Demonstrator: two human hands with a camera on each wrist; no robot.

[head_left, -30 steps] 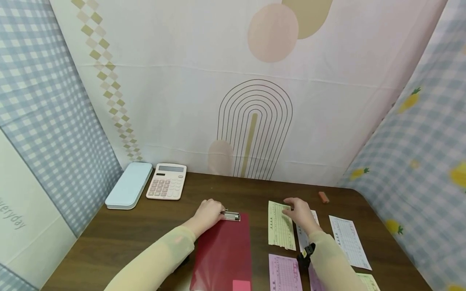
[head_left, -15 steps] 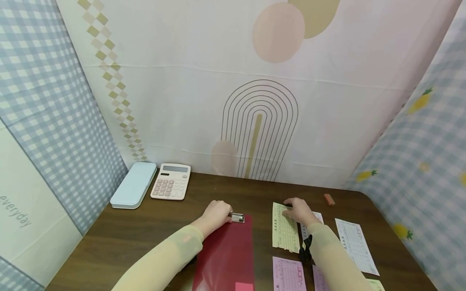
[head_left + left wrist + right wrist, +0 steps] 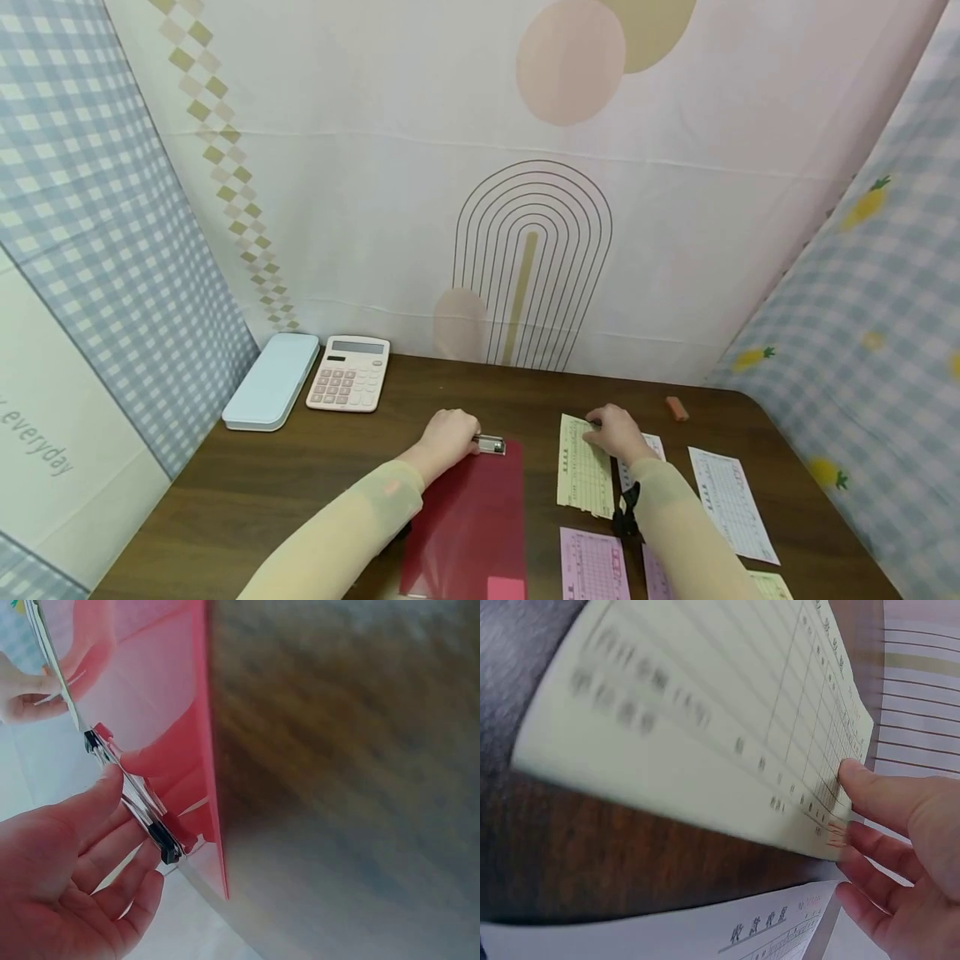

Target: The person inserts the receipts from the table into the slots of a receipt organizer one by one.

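Note:
My left hand grips the metal clip at the top of a dark red clipboard. In the left wrist view the thumb lies on the clip, with fingers curled behind it. The board's glossy red face mirrors the hand. To the right, my right hand pinches the upper right corner of a pale yellow-green printed slip. The right wrist view shows thumb on top and fingers beneath, the slip bowed up along its near edge. A white slip lies beside it, partly under the right forearm.
Pink-purple slips lie nearer me, and another white slip lies to the right. An orange-red eraser-like block is at the back right. A calculator and a light blue case stand at the back left by the curtain.
My right fingers have come down onto the yellow-green slip's corner and pinched it. The left hand stays at the clip. The head view has shifted slightly.

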